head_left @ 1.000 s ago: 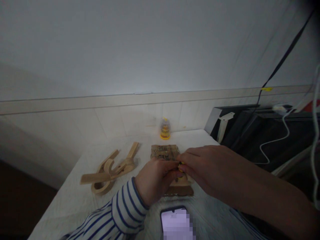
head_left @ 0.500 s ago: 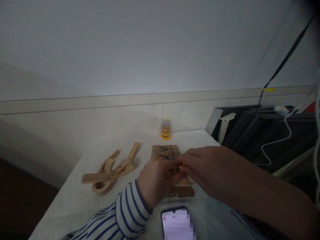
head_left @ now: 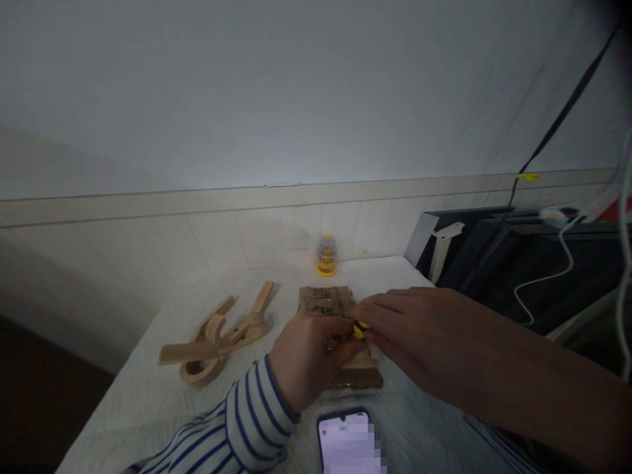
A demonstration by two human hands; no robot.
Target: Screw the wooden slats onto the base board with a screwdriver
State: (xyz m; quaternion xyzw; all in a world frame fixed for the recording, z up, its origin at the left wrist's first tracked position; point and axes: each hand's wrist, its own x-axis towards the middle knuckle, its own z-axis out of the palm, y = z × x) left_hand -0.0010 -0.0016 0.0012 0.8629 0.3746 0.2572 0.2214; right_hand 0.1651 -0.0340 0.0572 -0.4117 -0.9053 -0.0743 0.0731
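Both hands meet over a brown wooden board (head_left: 323,299) lying on the white table (head_left: 148,395). My left hand (head_left: 309,359), in a blue-striped sleeve, is curled with its fingers pressed down on something small on the board. My right hand (head_left: 409,336) pinches a small yellow-and-black tool (head_left: 361,327) right beside the left fingertips. What lies under the fingers is hidden.
A pile of loose curved wooden parts (head_left: 217,332) lies to the left. A small yellow and clear container (head_left: 326,254) stands by the wall. A phone (head_left: 349,442) with a lit screen lies at the near edge. To the right stands a dark unit (head_left: 494,257) with white cables (head_left: 563,257).
The hands stay in place over the board. The yellow tool in my right hand shows a little more between the fingers now.
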